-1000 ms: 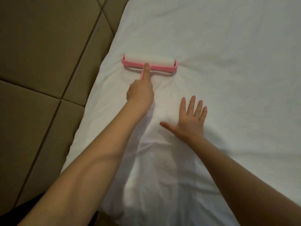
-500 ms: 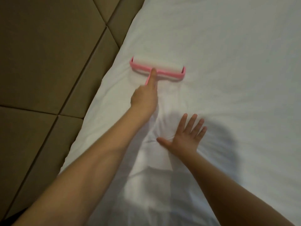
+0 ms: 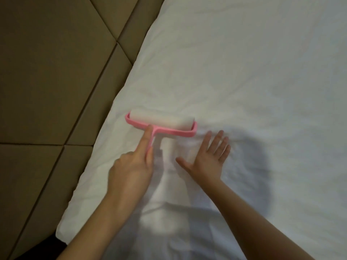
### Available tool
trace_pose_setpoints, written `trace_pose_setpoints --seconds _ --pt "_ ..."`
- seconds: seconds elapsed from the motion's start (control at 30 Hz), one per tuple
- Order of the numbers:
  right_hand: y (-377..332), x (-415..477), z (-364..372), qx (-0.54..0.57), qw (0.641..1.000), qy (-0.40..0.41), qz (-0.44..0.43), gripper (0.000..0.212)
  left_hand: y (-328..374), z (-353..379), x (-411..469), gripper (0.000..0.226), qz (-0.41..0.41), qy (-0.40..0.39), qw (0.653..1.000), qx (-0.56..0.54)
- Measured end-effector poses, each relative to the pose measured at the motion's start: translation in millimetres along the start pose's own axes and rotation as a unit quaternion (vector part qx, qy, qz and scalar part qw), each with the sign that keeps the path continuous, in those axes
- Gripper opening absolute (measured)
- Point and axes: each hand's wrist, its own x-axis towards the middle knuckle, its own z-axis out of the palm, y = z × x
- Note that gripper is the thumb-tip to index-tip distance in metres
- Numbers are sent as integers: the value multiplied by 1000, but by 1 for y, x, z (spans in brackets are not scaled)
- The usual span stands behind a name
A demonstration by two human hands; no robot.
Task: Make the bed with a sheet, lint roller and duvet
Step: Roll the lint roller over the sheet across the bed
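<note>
The pink plastic lint roller with white drum lies on the white bed sheet, near its nine o'clock edge. The left hand has its grip clamped on the handle. The right hand, at four o'clock of the roller, presses flat, grip apart. The sticky drum may drag loose cloth into wrinkles, or slip off the edge.

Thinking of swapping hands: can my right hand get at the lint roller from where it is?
Probably yes: the right hand lies flat on the sheet just short of the lint roller, nothing between them.
</note>
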Motion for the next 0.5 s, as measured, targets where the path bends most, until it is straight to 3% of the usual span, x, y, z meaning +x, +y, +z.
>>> trace_pose_setpoints --seconds 0.07,0.17,0.37,0.5 --pt "-7 13 -13 0 999 29 -17 129 -2 -15 3 56 -24 -12 1000 6" --pt "-12 41 -26 -7 1000 -18 22 131 2 -5 44 54 -67 -71 995 32" --pt "-7 61 -18 -7 999 -28 19 135 32 2 209 51 9 -31 999 -27" --pt "-6 61 -18 -21 999 -36 28 136 26 5 193 53 8 -51 998 -44"
